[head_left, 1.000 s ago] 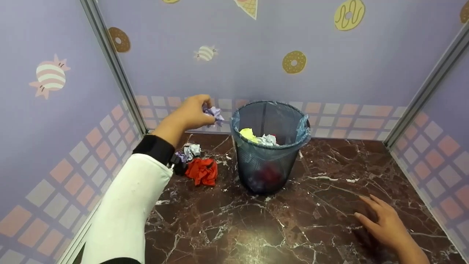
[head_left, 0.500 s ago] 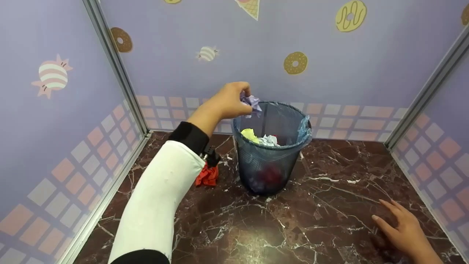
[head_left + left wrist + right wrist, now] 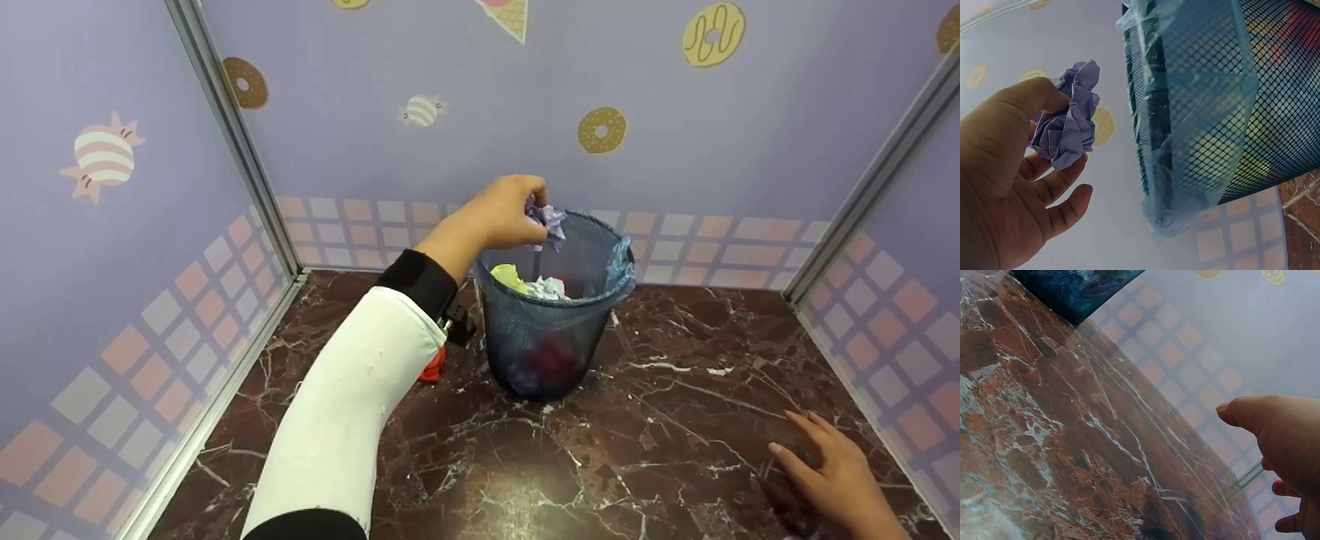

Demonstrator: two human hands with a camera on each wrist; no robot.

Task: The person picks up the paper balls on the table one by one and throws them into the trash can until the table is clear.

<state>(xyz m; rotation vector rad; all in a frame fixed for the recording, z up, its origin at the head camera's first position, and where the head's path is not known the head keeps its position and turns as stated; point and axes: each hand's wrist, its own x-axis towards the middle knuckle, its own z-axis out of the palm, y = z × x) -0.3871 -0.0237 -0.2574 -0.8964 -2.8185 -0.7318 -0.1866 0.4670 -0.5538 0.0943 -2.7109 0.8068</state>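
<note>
My left hand [image 3: 506,214] pinches a crumpled purple paper ball [image 3: 551,225] between thumb and fingers, over the back left of the wastebasket's opening. In the left wrist view the paper ball [image 3: 1072,115] is held above the rim, which is wrapped in a thin blue plastic liner [image 3: 1202,101]. The dark mesh wastebasket [image 3: 517,337] stands upright on the marble-patterned surface. Inside it are a yellow paper ball [image 3: 508,277], a white one [image 3: 546,287] and something red seen through the mesh. My right hand [image 3: 840,472] holds nothing, fingers loosely extended low over the surface at the right.
Part of a red-orange crumpled paper [image 3: 431,367] shows left of the basket, mostly behind my left forearm. Purple panel walls [image 3: 450,150] with printed sweets close off the back and both sides, joined by grey metal corner posts [image 3: 232,135].
My left hand has carried the purple paper ball rightward, from beside the wastebasket to over its opening. The forearm now covers most of the loose papers. My right hand has shifted slightly right and down.
</note>
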